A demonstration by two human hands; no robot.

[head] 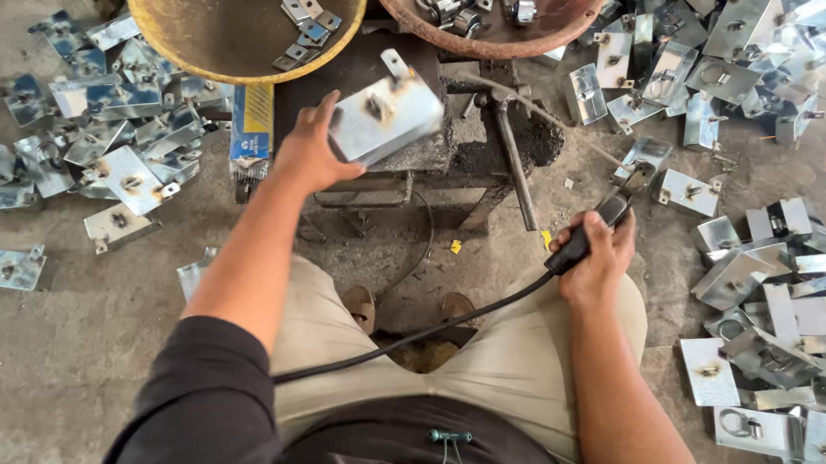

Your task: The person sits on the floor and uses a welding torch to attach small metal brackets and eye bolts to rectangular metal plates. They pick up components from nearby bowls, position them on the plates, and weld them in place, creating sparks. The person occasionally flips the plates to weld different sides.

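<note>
The left hand (309, 151) grips a galvanised metal box (384, 116), tilted over a small dark work stand (455, 154). The right hand (600, 256) wraps a black welding holder (587, 236), cable trailing near across the lap. Similar boxes crowd the concrete floor (39, 354) left and right; two bowls (207, 24) sit far.

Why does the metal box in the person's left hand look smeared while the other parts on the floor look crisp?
Head view: the metal box in the left hand is motion-blurred; floor pieces are sharp, with daylight glare. Right hand grips a black handle, sharp. Edges bend slightly from the wide lens.
</note>
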